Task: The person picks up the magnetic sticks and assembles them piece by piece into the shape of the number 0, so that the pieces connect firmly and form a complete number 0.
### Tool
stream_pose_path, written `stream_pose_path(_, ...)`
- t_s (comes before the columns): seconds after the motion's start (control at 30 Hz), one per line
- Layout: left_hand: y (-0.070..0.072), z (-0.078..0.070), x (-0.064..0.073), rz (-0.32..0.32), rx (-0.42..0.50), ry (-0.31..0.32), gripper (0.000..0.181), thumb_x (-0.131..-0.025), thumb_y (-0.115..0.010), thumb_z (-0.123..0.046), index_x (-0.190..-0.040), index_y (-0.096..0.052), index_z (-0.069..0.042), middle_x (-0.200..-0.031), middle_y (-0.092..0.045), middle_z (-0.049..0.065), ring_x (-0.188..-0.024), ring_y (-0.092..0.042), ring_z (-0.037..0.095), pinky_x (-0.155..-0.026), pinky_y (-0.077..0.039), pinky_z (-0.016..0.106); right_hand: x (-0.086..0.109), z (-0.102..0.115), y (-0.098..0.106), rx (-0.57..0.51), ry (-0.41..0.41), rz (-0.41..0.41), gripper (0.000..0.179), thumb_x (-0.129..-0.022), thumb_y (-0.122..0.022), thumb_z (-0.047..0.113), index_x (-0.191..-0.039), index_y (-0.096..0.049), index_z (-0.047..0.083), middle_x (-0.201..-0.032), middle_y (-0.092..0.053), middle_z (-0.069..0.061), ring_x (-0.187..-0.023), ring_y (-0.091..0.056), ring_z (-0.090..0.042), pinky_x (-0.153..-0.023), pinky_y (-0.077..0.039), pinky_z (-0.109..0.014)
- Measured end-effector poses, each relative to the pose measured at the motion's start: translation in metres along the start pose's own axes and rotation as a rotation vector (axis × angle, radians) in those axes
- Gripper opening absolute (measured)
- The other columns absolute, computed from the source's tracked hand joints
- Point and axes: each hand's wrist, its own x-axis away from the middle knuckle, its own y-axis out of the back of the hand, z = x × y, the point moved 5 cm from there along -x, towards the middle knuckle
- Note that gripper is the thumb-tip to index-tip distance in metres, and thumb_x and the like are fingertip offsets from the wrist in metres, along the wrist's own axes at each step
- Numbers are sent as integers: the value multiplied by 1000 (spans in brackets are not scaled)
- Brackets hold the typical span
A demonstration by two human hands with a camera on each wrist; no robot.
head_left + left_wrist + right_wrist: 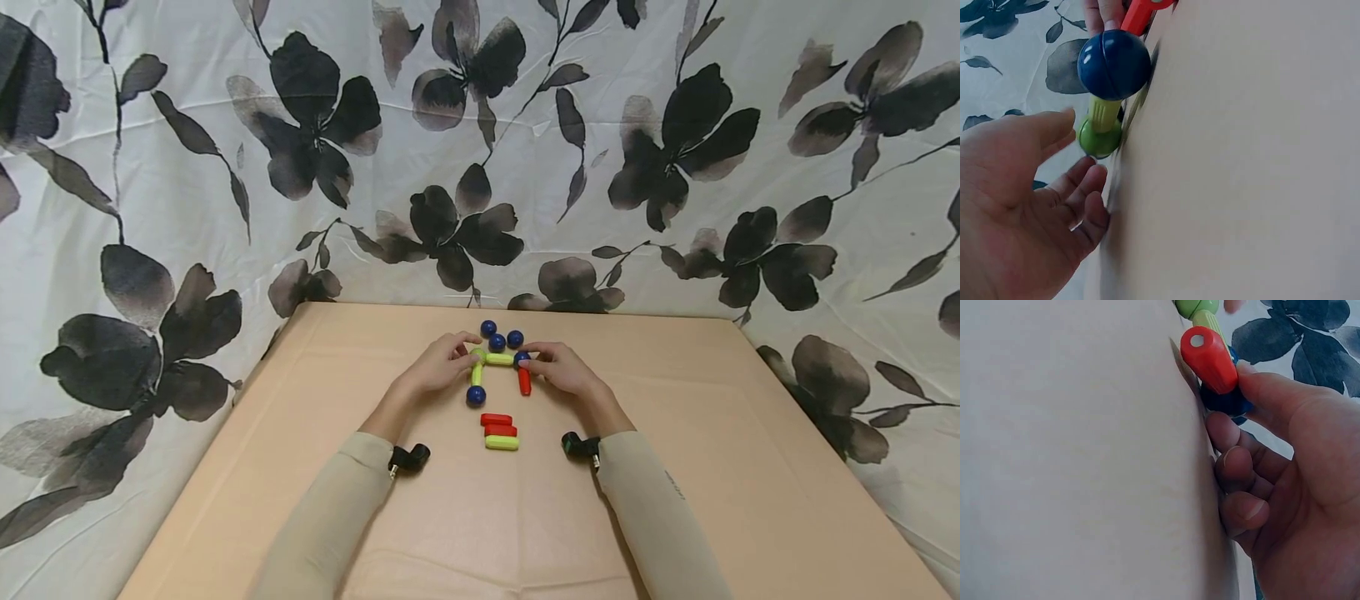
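Note:
My left hand (pixel 438 364) holds a green ball (pixel 1100 137) at a corner of a joined ball-and-rod frame, thumb on one side and fingers beneath in the left wrist view. One yellow-green rod (pixel 477 375) runs from it toward me to a blue ball (pixel 476 396). Another yellow-green rod (pixel 499 359) goes right to a second blue ball (pixel 521 358). My right hand (pixel 564 367) pinches that second ball, partly covering it. From there a red rod (pixel 1210 359) points toward me; its near end has a pale round spot and joins nothing.
Several loose blue balls (pixel 497 342) lie just beyond the frame. On the near side, two red rods (pixel 500 431) and a yellow-green rod (pixel 502 443) lie side by side on the tan table (pixel 675 433). A floral cloth (pixel 555 167) hangs behind the table's far edge.

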Motion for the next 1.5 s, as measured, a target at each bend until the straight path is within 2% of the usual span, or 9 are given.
stream_pose_path(0.2, -10, 6, -7, -49, 31, 29, 41, -106, -61, -27, -143, -61, -8, -129, -64, 14, -114, -62, 27, -100, -52, 44, 1, -1, 0, 1, -18, 2, 38, -103, -67, 32, -137, -67, 15, -98, -66, -10, -83, -58, -26, -72, -51, -31)
stream_pose_path(0.6, -15, 15, -4, -136, 92, 67, 34, -105, -65, -29, -136, -68, -15, -123, -71, 6, -108, -64, 22, -97, -52, 41, -6, -4, 9, -44, -31, 10, 34, -105, -64, 31, -133, -67, 11, -94, -69, -12, -62, -51, -22, -54, -41, -28)
stream_pose_path(0.83, -16, 17, -5, -145, 96, 87, 34, -105, -64, -32, -136, -68, -18, -125, -70, 6, -109, -63, 23, -98, -52, 41, -15, -2, 22, 4, -25, -145, 31, -107, -59, 21, -134, -66, 9, -107, -63, -14, -95, -54, -28, -76, -45, -34)
stream_pose_path(0.93, -16, 16, -4, -149, 98, 97, 35, -105, -64, -32, -137, -68, -18, -126, -70, 6, -109, -63, 23, -98, -52, 41, -21, 1, 25, 27, -9, -166, 33, -108, -57, 20, -139, -64, 9, -115, -62, -14, -100, -53, -28, -80, -43, -33)
stream_pose_path(1.07, -15, 15, -3, -147, 101, 103, 35, -105, -63, -32, -138, -67, -18, -125, -70, 5, -108, -62, 22, -98, -52, 40, -28, 7, 24, 19, -15, -128, 38, -108, -56, 19, -145, -59, 10, -132, -59, -16, -96, -56, -30, -78, -48, -33)
stream_pose_path(1.17, -14, 15, -3, -145, 106, 102, 35, -106, -63, -31, -138, -67, -18, -125, -70, 5, -107, -62, 22, -97, -52, 40, -31, 12, 22, -1, -34, -91, 40, -108, -56, 19, -148, -57, 12, -144, -53, -16, -104, -58, -34, -88, -53, -40)
stream_pose_path(1.33, -14, 16, -3, -147, 118, 102, 35, -106, -63, -31, -137, -67, -17, -124, -70, 5, -108, -62, 22, -98, -52, 41, -36, 20, 14, 16, -17, -30, 43, -109, -56, 19, -151, -55, 12, -156, -48, -14, -138, -48, -37, -118, -38, -57)
stream_pose_path(1.4, -13, 16, -2, -145, 121, 101, 35, -106, -62, -31, -138, -67, -16, -125, -70, 6, -109, -62, 23, -100, -51, 42, -38, 21, 10, 30, -8, -9, 43, -109, -56, 19, -150, -55, 10, -156, -49, -14, -141, -46, -36, -122, -33, -58)
stream_pose_path(1.5, -14, 17, -3, -144, 125, 100, 36, -106, -62, -31, -138, -67, -16, -127, -70, 6, -112, -62, 23, -103, -50, 43, -41, 22, 6, 52, -3, -2, 42, -109, -56, 19, -149, -56, 8, -150, -54, -16, -132, -52, -35, -118, -39, -55)
